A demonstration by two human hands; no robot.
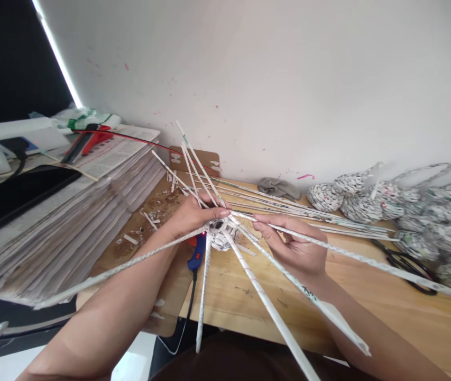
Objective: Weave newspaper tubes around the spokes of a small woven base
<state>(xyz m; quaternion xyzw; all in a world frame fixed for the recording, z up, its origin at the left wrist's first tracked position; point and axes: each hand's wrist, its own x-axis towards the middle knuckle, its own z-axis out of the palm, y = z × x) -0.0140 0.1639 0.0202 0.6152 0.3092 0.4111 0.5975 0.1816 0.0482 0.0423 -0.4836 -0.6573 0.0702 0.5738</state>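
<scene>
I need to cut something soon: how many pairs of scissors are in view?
1. The black-handled scissors lie on the wooden table, right of the right hand, beside the woven paper pieces. More may be hidden under the clutter.

Woven hub point(221, 233): small rounded knot of rolled newsprint tubes, white with grey print, held above the wooden tabletop between both hands. Condition: partly woven, tight at the centre, loose outward.

Spokes: long thin paper tubes radiating from the hub in all directions. Several fan up and away toward the wall; others run down toward the viewer, past the table edge. One long tube point(328, 246) runs rightward from the hub, across the fingers of the right-side hand, ending near the frame edge.
</scene>
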